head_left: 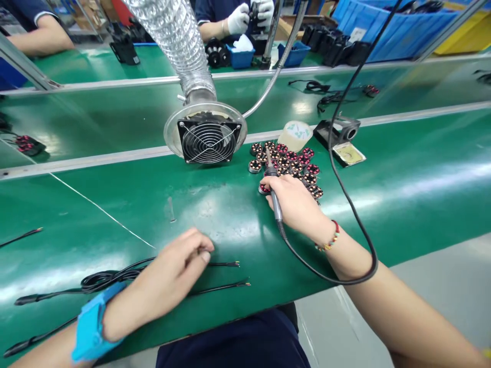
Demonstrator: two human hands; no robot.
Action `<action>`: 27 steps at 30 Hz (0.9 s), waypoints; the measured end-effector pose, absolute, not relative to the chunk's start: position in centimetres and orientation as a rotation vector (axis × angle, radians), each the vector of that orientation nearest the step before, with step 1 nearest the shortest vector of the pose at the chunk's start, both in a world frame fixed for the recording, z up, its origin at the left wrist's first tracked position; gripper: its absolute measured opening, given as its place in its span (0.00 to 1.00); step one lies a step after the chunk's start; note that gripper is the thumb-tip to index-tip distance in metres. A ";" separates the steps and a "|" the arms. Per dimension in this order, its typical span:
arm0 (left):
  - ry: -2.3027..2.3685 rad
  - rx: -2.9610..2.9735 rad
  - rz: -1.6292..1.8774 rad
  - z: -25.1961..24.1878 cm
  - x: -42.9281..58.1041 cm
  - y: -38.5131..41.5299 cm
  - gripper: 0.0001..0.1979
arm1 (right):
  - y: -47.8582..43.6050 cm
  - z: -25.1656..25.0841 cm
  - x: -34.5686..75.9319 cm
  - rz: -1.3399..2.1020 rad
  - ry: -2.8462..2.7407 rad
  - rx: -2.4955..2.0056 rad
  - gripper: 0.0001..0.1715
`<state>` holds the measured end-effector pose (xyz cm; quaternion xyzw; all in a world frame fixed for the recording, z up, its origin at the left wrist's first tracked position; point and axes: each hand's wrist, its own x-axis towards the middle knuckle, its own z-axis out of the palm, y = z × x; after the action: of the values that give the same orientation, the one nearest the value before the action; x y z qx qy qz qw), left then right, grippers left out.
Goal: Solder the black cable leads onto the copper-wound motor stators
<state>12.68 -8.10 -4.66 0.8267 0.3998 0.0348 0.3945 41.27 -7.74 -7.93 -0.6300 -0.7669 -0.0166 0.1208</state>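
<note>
My right hand (293, 199) is closed around the grip of a soldering iron (276, 204), its tip pointing away from me over a cluster of small round motor stators (295, 166) with copper and red windings. One red-wound stator (264, 188) sits right at my fingertips; whether they touch it is unclear. My left hand (180, 263) has its fingers curled, low above black cables (107, 278) with stripped ends. A thin pale wire, like solder (102, 209), runs from the left up to this hand. What lies inside the curled fingers is hidden.
A fume extractor fan (210, 142) hangs from a foil duct ahead. Behind the stators stand a translucent tub (295, 135) and a soldering iron stand (337, 133) with sponge. The iron's black cord (355, 220) loops over my right forearm. A gloved co-worker's hands (238, 19) work across the bench.
</note>
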 end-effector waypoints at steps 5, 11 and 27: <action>1.076 1.942 0.177 -3.9 13.1 -3.8 0.15 | -8.2 -7.2 37.8 0.081 -2.297 -1.783 0.18; 1.107 1.997 0.163 -5.6 15.4 -1.3 0.13 | -10.0 -6.8 33.8 0.445 -2.207 -1.515 0.26; 1.008 1.796 -0.040 -7.0 16.4 -1.3 0.13 | -9.4 -9.5 35.0 0.630 -2.143 -1.374 0.25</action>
<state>16.35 -1.32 -6.99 0.7474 0.4196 -0.0166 0.5148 35.02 -9.43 -9.47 -0.5064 -0.7897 0.2323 0.2568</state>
